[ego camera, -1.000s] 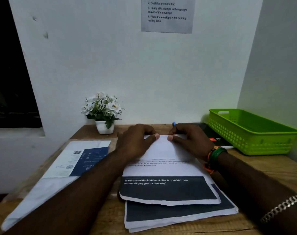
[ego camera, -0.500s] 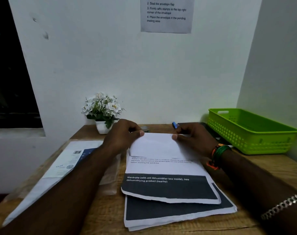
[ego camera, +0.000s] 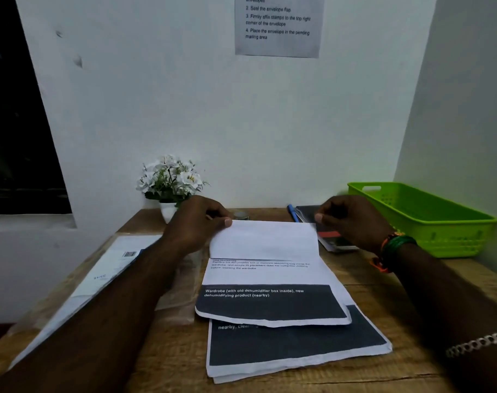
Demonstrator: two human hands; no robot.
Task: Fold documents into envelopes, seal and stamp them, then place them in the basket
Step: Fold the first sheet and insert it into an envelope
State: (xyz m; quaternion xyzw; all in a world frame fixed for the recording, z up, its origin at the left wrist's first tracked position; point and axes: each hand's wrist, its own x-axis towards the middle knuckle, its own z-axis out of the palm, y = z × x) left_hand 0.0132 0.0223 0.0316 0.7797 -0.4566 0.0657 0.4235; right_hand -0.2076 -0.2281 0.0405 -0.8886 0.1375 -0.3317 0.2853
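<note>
Left hand (ego camera: 197, 222) pinches folded document (ego camera: 263, 241)

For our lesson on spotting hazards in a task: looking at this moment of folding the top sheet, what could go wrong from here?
1. The left hand pinches one corner of the top sheet, while the right hand sits at the other edge, its grip unclear; the fold may crease crooked.
2. That sheet lies skewed on the paper stack, so lower pages might drag along.
3. The blue pen beside the fold could be knocked.

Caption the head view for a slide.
Left hand and right hand pinch the far corners of the folded top sheet on the desk; green basket at right.
</note>
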